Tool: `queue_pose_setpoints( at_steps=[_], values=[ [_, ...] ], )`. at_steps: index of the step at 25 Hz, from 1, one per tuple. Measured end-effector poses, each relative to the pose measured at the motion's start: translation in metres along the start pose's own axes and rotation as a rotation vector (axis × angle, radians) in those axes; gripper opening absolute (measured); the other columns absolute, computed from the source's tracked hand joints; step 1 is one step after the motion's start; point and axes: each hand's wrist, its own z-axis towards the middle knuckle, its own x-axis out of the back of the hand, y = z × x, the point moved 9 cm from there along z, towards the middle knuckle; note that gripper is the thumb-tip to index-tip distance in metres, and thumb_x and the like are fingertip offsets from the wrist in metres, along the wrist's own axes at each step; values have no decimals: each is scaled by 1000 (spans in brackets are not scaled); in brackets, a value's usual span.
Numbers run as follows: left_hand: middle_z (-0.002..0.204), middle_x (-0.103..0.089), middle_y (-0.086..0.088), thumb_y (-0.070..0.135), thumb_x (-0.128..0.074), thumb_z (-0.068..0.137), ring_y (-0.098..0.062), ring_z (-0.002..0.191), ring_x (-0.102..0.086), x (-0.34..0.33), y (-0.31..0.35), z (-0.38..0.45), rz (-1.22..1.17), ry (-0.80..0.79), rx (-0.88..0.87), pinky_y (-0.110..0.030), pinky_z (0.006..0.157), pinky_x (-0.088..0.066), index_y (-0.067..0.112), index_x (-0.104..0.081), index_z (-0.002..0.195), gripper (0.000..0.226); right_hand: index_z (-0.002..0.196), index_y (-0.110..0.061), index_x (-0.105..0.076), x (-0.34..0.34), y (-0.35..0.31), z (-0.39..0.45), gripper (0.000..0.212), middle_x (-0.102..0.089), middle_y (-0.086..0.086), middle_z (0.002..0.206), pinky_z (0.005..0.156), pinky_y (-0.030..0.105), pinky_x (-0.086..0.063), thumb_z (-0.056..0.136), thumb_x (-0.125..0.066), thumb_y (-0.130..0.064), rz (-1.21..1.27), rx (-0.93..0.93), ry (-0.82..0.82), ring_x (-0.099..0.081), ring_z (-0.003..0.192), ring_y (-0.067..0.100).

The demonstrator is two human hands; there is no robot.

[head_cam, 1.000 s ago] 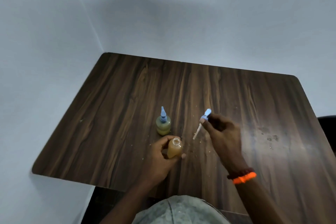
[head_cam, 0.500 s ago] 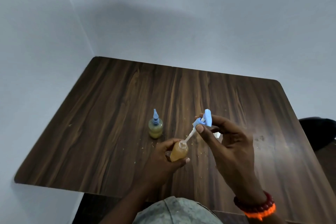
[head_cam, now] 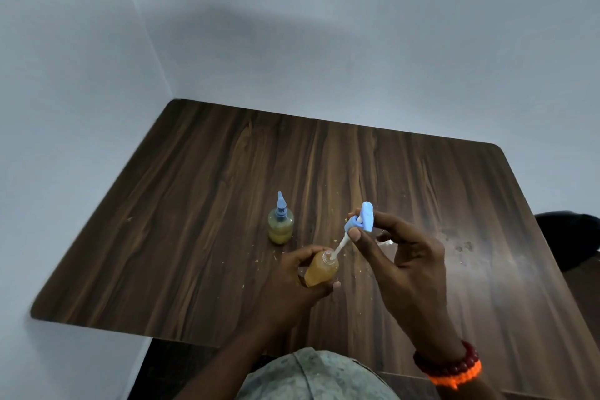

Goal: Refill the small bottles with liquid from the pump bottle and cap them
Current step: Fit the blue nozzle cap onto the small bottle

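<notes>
My left hand [head_cam: 292, 282] grips a small bottle of amber liquid [head_cam: 321, 269], tilted toward the right with its mouth uncovered. My right hand [head_cam: 402, 256] pinches a light blue pump cap [head_cam: 365, 217] above it. The cap's white dip tube [head_cam: 339, 245] slants down, its tip at the bottle's mouth. A second small bottle [head_cam: 281, 226] of yellowish liquid stands upright on the table to the left, wearing a blue nozzle cap.
The dark wood table [head_cam: 211, 191] sits in a corner of pale walls. Small crumbs and a white scrap [head_cam: 384, 242] lie near my hands. Smudges mark the table's right side. A dark seat [head_cam: 571, 237] shows past the right edge.
My right hand brought the pump cap over from the right and lowered its tube to the bottle's mouth. My left hand tilted the bottle toward it. The camera view shifted.
</notes>
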Motion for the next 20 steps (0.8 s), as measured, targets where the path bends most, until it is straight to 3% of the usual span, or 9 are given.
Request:
queue_pose_setpoints(
  at_steps=[3, 6, 9, 11, 14, 20],
  values=[
    [114, -79, 13, 14, -91, 84, -9, 108, -74, -1, 3, -1, -16, -1, -13, -22, 87, -62, 37, -73, 113, 41, 111, -25, -77, -7, 5, -5, 29, -80, -17, 101, 78, 11, -53, 86, -75, -40, 2, -2, -29, -73, 95, 3],
    [118, -80, 12, 23, -92, 82, -13, 112, -74, -2, 6, -2, -60, -14, -18, -34, 89, -66, 36, -75, 120, 43, 111, -33, -75, -15, 14, -14, 30, -79, -20, 101, 79, 17, -54, 83, -75, -42, -29, -33, -46, -72, 96, 5],
    [121, -79, 14, 37, -87, 77, -11, 115, -74, -4, 13, -3, -75, -33, -27, -39, 90, -68, 43, -75, 123, 48, 110, -42, -72, -20, 18, -20, 30, -77, -24, 103, 80, 12, -53, 80, -73, -45, -11, -59, -52, -70, 97, 0],
    [120, -80, 15, 39, -85, 77, -12, 116, -74, -4, 17, -2, -75, -27, -41, -40, 90, -68, 49, -74, 122, 47, 110, -38, -75, -22, 23, -22, 29, -79, -23, 102, 82, 21, -57, 81, -75, -43, -12, -75, -65, -72, 99, 1],
    [121, -79, 18, 40, -84, 79, -9, 118, -74, -3, 23, -2, -55, -18, -75, -35, 90, -67, 57, -72, 121, 46, 109, -27, -79, -23, 32, -27, 28, -80, -19, 101, 83, 35, -60, 81, -81, -32, -32, -99, -67, -73, 101, 3],
    [120, -78, 28, 42, -84, 78, 0, 114, -74, -3, 30, -7, -52, 2, -117, -17, 81, -62, 70, -67, 118, 51, 112, -29, -76, -26, 26, -26, 36, -76, -15, 109, 83, 28, -55, 81, -81, -46, -43, -69, -166, -69, 108, 8]
  ],
)
